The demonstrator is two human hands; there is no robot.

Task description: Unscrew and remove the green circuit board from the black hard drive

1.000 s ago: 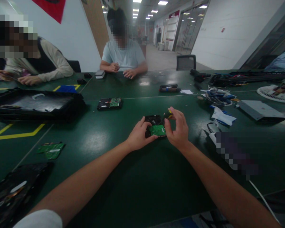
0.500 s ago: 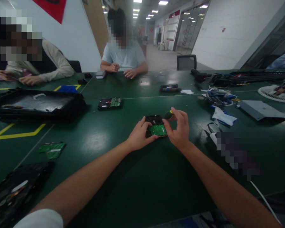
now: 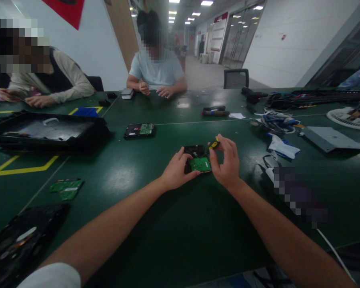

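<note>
A black hard drive [image 3: 195,150] with a green circuit board [image 3: 201,164] on its upper face lies on the table in front of me. My left hand [image 3: 180,171] grips the drive along its left side, with the thumb at the near edge and the fingers at the far one. Pinched between the thumb and fingers of my right hand [image 3: 227,162] is a short yellow and black screwdriver [image 3: 214,143], held tilted over the drive's right side. Its tip is too small to make out.
Another hard drive [image 3: 139,131] lies beyond my left hand. Loose green circuit boards [image 3: 66,189] and a large black drive [image 3: 27,236] are at left, near stacked black trays [image 3: 48,136]. Cables [image 3: 277,122], a metal box [image 3: 333,139] and a power strip [image 3: 297,196] lie right. Two people sit opposite.
The screwdriver has turned in my right fingers, so more of its yellow handle shows. My right fingers have shifted slightly; my left hand and the drive stay in place.
</note>
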